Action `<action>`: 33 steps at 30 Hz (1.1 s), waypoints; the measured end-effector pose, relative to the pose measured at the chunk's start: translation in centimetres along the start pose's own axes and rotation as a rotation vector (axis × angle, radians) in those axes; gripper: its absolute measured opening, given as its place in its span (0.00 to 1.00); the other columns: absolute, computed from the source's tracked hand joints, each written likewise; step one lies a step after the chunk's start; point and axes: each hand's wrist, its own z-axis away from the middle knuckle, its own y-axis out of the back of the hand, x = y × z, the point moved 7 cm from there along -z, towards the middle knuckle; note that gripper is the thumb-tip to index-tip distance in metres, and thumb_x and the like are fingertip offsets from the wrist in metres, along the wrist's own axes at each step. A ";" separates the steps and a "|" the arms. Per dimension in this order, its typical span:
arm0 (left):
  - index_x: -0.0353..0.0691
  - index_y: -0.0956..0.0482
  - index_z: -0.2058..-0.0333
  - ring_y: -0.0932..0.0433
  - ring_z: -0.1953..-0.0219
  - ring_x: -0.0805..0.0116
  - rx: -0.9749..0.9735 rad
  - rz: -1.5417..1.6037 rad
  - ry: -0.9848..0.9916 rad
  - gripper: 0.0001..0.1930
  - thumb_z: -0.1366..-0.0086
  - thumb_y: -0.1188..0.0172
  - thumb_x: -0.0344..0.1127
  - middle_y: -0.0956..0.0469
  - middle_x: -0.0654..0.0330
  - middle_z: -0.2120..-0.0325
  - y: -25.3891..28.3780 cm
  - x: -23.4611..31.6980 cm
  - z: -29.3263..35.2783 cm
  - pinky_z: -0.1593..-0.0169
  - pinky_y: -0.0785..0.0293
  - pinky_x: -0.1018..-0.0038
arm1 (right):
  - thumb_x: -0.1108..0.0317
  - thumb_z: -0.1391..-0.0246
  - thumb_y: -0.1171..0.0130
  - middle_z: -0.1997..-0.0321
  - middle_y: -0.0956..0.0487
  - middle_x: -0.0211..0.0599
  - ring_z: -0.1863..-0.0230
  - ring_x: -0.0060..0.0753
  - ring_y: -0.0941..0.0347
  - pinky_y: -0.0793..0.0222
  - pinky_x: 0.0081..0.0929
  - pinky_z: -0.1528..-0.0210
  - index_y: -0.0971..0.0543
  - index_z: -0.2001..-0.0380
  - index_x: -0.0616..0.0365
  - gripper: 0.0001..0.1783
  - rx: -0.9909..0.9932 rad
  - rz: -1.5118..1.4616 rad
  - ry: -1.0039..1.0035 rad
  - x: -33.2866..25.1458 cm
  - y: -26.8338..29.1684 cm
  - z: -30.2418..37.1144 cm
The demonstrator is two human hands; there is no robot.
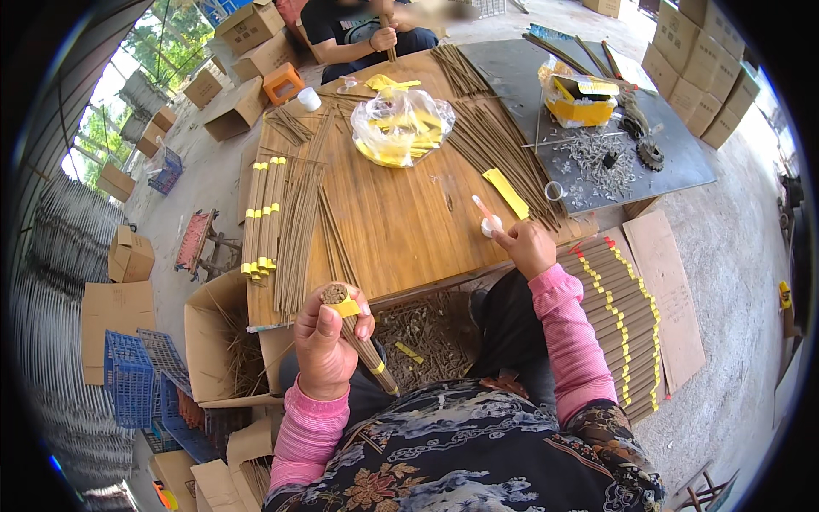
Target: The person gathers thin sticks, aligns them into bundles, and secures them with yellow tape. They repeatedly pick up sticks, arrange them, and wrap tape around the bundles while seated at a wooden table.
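Above my lap, my left hand (327, 346) is closed around a bundle of thin brown sticks (366, 348), which look like incense. Its round end faces up, and yellow paper bands (345, 308) wrap it near the top and lower down. My right hand (527, 247) is at the table's near right edge, one finger stretched out to a small white dish (490, 225). A pinkish stick with a pale tip (480, 205) leans at that dish. Just beyond lies a stack of yellow paper strips (507, 194). I see nothing held in the right hand.
Loose sticks (299, 239) and banded bundles (263, 213) lie on the wooden table (392, 230). A plastic bag of yellow strips (403, 128) sits mid-table. More banded bundles (610, 316) rest on cardboard at right. An open carton (223, 341) stands at left. Another person (367, 34) sits across.
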 end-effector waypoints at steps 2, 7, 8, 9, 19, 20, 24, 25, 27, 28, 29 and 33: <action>0.35 0.28 0.61 0.34 0.79 0.72 0.005 0.033 -0.001 0.17 0.40 0.46 0.45 0.28 0.55 0.72 0.1 -0.1 -0.1 0.74 0.36 0.78 | 0.52 0.57 0.42 0.78 0.26 0.44 0.73 0.43 0.29 0.34 0.36 0.69 0.24 0.82 0.61 0.20 -0.001 -0.071 -0.021 0.3 -0.7 -0.2; 0.35 0.28 0.61 0.33 0.78 0.73 -0.026 0.055 -0.009 0.17 0.40 0.47 0.44 0.31 0.57 0.59 0.2 -0.3 -0.7 0.75 0.37 0.79 | 0.64 0.53 0.42 0.82 0.27 0.38 0.81 0.30 0.31 0.35 0.26 0.76 0.25 0.80 0.63 0.12 0.061 -0.478 0.093 -1.3 1.2 0.7; 0.35 0.27 0.61 0.32 0.78 0.73 -0.020 0.070 -0.017 0.17 0.40 0.47 0.44 0.32 0.57 0.58 0.3 -0.3 -0.7 0.75 0.36 0.79 | 0.69 0.49 0.46 0.82 0.27 0.31 0.81 0.18 0.34 0.38 0.16 0.78 0.27 0.76 0.64 0.08 -0.128 -0.872 -0.022 -2.6 1.1 1.5; 0.36 0.27 0.61 0.32 0.78 0.73 -0.012 0.079 -0.028 0.17 0.40 0.47 0.44 0.33 0.58 0.57 0.4 -0.1 -0.7 0.75 0.36 0.78 | 0.69 0.46 0.48 0.80 0.27 0.28 0.81 0.13 0.35 0.39 0.12 0.79 0.28 0.72 0.64 0.08 -0.245 -1.001 0.025 -4.9 2.3 2.8; 0.35 0.29 0.59 0.32 0.76 0.72 -0.027 0.159 -0.071 0.17 0.38 0.49 0.43 0.34 0.55 0.55 0.3 1.6 0.6 0.74 0.35 0.77 | 0.69 0.44 0.50 0.76 0.26 0.22 0.77 0.11 0.37 0.40 0.11 0.75 0.27 0.62 0.62 0.09 -0.685 -1.210 0.445 -16.9 4.7 12.2; 0.35 0.29 0.59 0.32 0.76 0.72 -0.022 0.165 -0.075 0.16 0.38 0.50 0.42 0.34 0.55 0.55 0.2 1.9 0.8 0.74 0.35 0.77 | 0.69 0.44 0.50 0.76 0.26 0.22 0.77 0.11 0.37 0.40 0.11 0.75 0.27 0.63 0.63 0.09 -0.709 -1.212 0.443 -17.2 4.7 12.5; 0.33 0.29 0.59 0.31 0.75 0.73 0.006 0.165 -0.137 0.16 0.37 0.51 0.41 0.34 0.54 0.55 0.0 2.8 1.6 0.72 0.33 0.77 | 0.71 0.45 0.49 0.75 0.24 0.28 0.78 0.14 0.33 0.36 0.13 0.75 0.25 0.63 0.64 0.09 -0.521 -1.106 0.620 -18.9 5.6 13.5; 0.32 0.30 0.59 0.31 0.75 0.74 0.024 0.138 -0.148 0.17 0.37 0.51 0.42 0.34 0.55 0.55 0.1 2.9 1.8 0.72 0.33 0.78 | 0.72 0.45 0.49 0.75 0.23 0.29 0.79 0.15 0.33 0.35 0.13 0.76 0.25 0.63 0.64 0.09 -0.423 -1.052 0.694 -19.3 5.9 13.8; 0.32 0.30 0.59 0.30 0.74 0.74 0.062 0.083 -0.169 0.17 0.37 0.51 0.42 0.33 0.55 0.56 0.4 3.3 2.1 0.71 0.32 0.79 | 0.77 0.53 0.44 0.74 0.24 0.36 0.77 0.26 0.30 0.33 0.19 0.75 0.25 0.60 0.63 0.13 -0.168 -0.886 0.828 -20.0 6.9 14.3; 0.31 0.30 0.59 0.30 0.74 0.75 0.059 0.093 -0.175 0.17 0.37 0.52 0.42 0.32 0.55 0.57 0.3 3.5 2.2 0.71 0.31 0.79 | 0.78 0.56 0.42 0.73 0.24 0.38 0.76 0.31 0.29 0.32 0.22 0.74 0.25 0.59 0.63 0.16 -0.060 -0.804 0.891 -20.2 7.4 14.7; 0.31 0.30 0.58 0.29 0.73 0.75 0.056 0.103 -0.181 0.18 0.37 0.52 0.42 0.32 0.56 0.57 0.2 3.6 2.3 0.71 0.31 0.80 | 0.80 0.59 0.40 0.72 0.25 0.41 0.75 0.36 0.28 0.31 0.25 0.74 0.25 0.58 0.62 0.20 0.049 -0.720 0.951 -20.5 7.6 15.0; 0.31 0.31 0.58 0.29 0.74 0.76 0.067 0.115 -0.197 0.18 0.36 0.52 0.42 0.31 0.55 0.58 0.5 3.9 2.7 0.73 0.31 0.82 | 0.80 0.62 0.38 0.71 0.25 0.37 0.74 0.34 0.30 0.33 0.26 0.72 0.25 0.57 0.59 0.23 0.151 -0.703 1.024 -21.2 7.5 15.5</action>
